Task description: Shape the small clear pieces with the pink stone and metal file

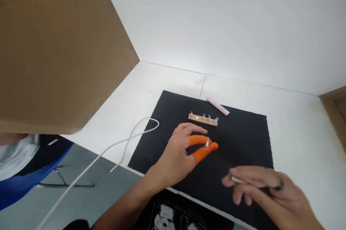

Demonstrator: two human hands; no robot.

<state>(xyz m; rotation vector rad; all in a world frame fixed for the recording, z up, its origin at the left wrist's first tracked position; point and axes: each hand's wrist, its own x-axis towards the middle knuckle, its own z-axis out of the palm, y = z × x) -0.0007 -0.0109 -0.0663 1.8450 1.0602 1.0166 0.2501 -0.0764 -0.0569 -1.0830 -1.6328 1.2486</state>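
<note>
Orange finger cots cover the thumb and one finger of my left hand (186, 150). Those fingertips pinch a small clear piece with a white spot (207, 144), much like a false nail tip. In my right hand (259, 186), lower right, the fingers are closed around a slim pen-like tool (238, 180) with a pale tip; its kind is not clear, and most of it is hidden. Just beyond my left hand lies a tan strip (202, 119) with several small clear tips standing on it and one white dot. A pink flat stick, like a nail file (217, 106), rests behind the strip.
A black mat (243, 140) lies on the white table (113, 122). From the left, a white cable (108, 147) loops onto the mat's edge. A brown panel (59, 49) stands at left, a white wall behind. Another person's clothing (18, 161) shows at lower left.
</note>
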